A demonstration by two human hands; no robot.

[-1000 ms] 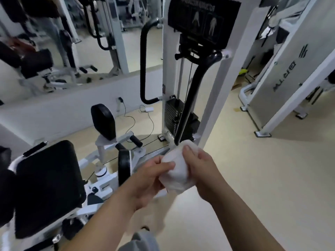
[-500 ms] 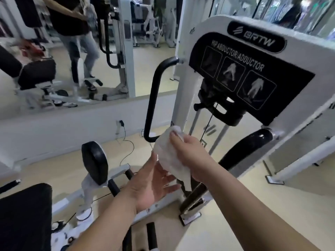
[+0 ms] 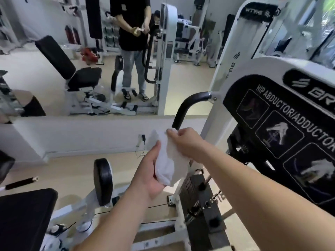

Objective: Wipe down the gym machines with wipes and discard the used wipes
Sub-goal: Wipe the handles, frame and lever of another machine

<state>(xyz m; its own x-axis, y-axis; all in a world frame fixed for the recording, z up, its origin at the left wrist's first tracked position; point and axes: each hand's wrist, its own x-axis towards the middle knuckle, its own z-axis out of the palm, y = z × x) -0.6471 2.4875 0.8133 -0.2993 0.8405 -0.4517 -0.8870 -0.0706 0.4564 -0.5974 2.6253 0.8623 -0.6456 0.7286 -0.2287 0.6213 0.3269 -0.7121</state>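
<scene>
Head view: left hand (image 3: 150, 176) grips a crumpled wipe (image 3: 168, 160), right hand (image 3: 183, 142) pinches its top; unless spread, it may clean the handle (image 3: 183, 107) poorly.

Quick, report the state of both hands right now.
Left hand: holds the crumpled white wipe from below.
Right hand: pinches the same wipe at its top edge.

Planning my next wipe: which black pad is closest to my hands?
The round pad standing on edge beside your left hand; the flat seat pad lies farther left.
</scene>
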